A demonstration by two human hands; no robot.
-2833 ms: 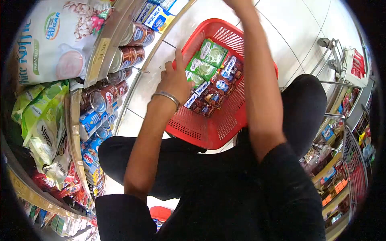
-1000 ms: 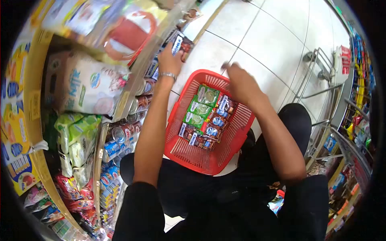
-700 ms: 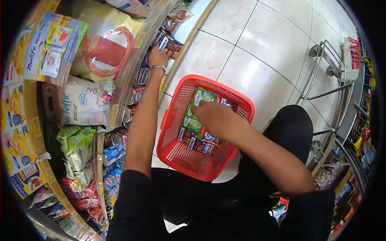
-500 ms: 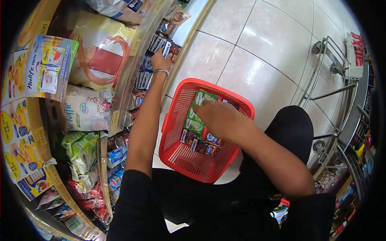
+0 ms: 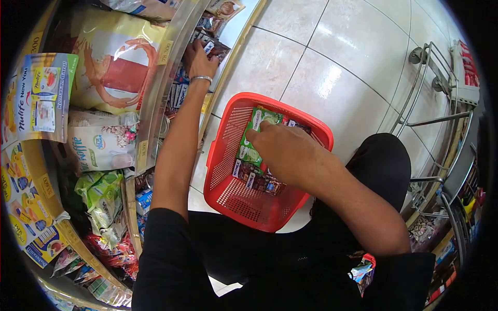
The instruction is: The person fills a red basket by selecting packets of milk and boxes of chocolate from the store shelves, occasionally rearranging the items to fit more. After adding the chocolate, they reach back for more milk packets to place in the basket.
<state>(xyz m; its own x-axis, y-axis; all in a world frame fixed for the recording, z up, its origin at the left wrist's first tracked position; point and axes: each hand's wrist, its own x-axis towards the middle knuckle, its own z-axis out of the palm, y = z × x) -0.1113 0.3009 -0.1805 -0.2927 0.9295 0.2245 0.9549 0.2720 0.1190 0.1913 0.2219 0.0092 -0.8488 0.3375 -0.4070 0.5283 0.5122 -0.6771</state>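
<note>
My left hand reaches onto the lower shelf at the upper left, its fingers on dark sachets with white labels; whether it grips one is hard to tell. My right hand is over the red basket, its fingertips at green packs inside, and what it may hold is hidden beneath it. Dark brown sachets lie beside the green packs in the basket. The basket stands on the floor in front of my knees.
Left, a shelf edge carries price tags, with a large yellow-and-white bag and a white coffee bag behind it. Right, a metal rack with casters stands on the tiled floor. My knee is beside the basket.
My left hand has moved slightly up and left over the shelf sachets, its fingers now further among them. My right hand stays over the basket. The view has shifted a little.
</note>
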